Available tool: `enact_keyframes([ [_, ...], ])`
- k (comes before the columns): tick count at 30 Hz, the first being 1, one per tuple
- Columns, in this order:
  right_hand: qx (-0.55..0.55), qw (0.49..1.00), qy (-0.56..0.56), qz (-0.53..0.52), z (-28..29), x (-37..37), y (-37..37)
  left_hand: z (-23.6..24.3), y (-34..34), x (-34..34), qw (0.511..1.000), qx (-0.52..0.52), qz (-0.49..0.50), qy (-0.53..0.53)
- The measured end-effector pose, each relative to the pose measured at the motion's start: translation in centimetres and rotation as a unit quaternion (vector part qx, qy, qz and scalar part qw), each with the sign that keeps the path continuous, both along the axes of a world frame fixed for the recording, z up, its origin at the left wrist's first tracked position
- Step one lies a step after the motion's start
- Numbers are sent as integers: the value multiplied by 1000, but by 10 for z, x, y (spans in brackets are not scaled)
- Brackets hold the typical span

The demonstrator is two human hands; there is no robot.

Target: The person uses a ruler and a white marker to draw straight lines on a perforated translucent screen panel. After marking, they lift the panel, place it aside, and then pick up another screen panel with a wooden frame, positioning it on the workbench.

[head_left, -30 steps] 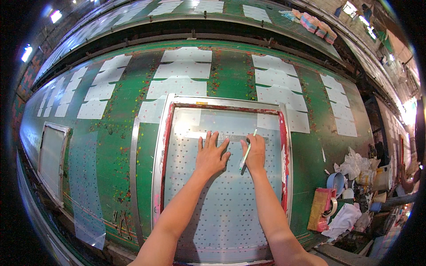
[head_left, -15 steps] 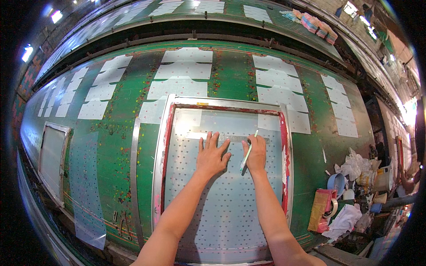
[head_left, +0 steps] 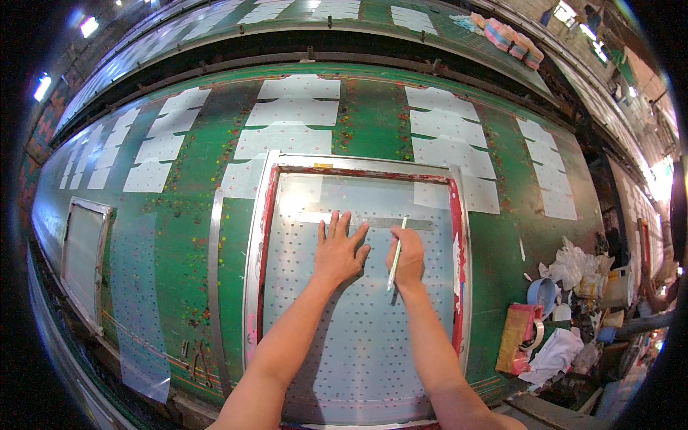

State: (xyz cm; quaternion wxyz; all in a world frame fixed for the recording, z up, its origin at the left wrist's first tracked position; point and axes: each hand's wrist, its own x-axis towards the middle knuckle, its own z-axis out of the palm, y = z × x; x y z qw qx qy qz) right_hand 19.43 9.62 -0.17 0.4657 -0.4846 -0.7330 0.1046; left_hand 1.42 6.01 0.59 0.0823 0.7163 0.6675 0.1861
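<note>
My left hand (head_left: 338,252) lies flat with its fingers spread, their tips at a metal ruler (head_left: 407,224). That ruler runs sideways across the mesh (head_left: 351,358) of a silk screen, which is patterned with rows of small dark hearts. A slim, light green and white pen (head_left: 396,262) is in my right hand (head_left: 410,264), just below the ruler's right part. The pen slants across the curled fingers, and its lower end points toward me. Around the mesh runs a metal screen frame (head_left: 252,301) with red-stained inner edges.
White cut fabric pieces (head_left: 290,113) lie in columns on the green table (head_left: 190,251). A smaller screen (head_left: 84,261), a dotted clear sheet (head_left: 140,315), a long metal strip (head_left: 216,287) and pliers (head_left: 203,364) are at left. A blue bowl (head_left: 542,297) and crumpled cloth (head_left: 555,355) sit at right.
My right hand has shifted slightly left and down, and the pen stands a little steeper. The left hand keeps its place on the ruler.
</note>
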Motion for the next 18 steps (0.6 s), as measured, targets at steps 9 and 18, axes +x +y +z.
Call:
enact_keyframes([
  [9, -10, 999, -22, 28, 0, -7, -10, 2, 0, -1, 1000, -6, -5, -11],
  [18, 7, 999, -48, 19, -1, -6, -10, 3, 0, -1, 1000, -12, -5, -3],
])
